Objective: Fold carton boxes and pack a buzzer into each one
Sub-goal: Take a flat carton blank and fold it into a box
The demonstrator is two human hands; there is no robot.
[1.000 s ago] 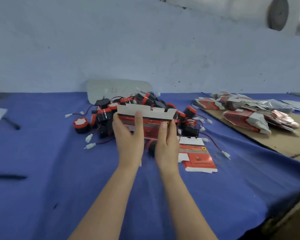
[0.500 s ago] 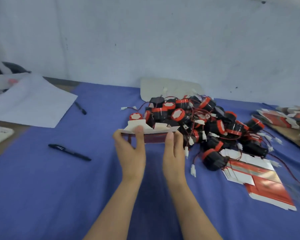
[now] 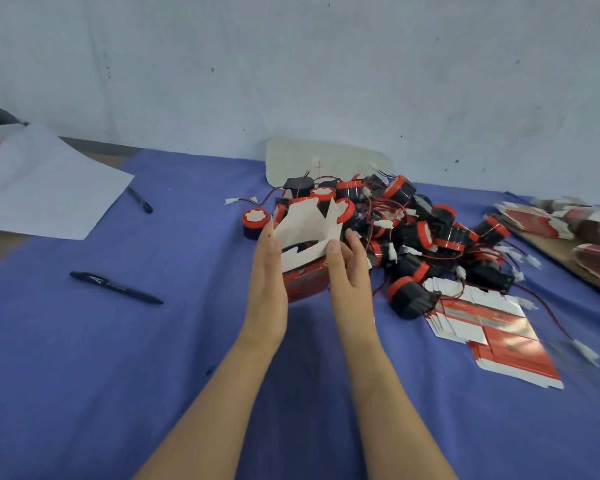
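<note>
A red and white carton box (image 3: pixel 305 258) stands opened up between my hands above the blue cloth, its white flaps pointing up. My left hand (image 3: pixel 268 268) presses its left side with straight fingers. My right hand (image 3: pixel 347 271) grips its right side, thumb on the front flap. Behind and to the right lies a heap of black and red buzzers (image 3: pixel 406 230) with red wires and white plugs. A stack of flat unfolded cartons (image 3: pixel 489 327) lies to the right of my right arm.
Two black pens (image 3: pixel 115 287) (image 3: pixel 140 200) lie on the blue cloth (image 3: pixel 84 358) at the left. A white paper sheet (image 3: pixel 39 188) lies far left. More flat cartons (image 3: pixel 575 223) sit on a brown board at the right edge. A pale card (image 3: pixel 326 161) leans on the wall.
The carton went from a flat piece held up to an opened box between my hands. The view swung left, so the buzzer heap now sits right of centre.
</note>
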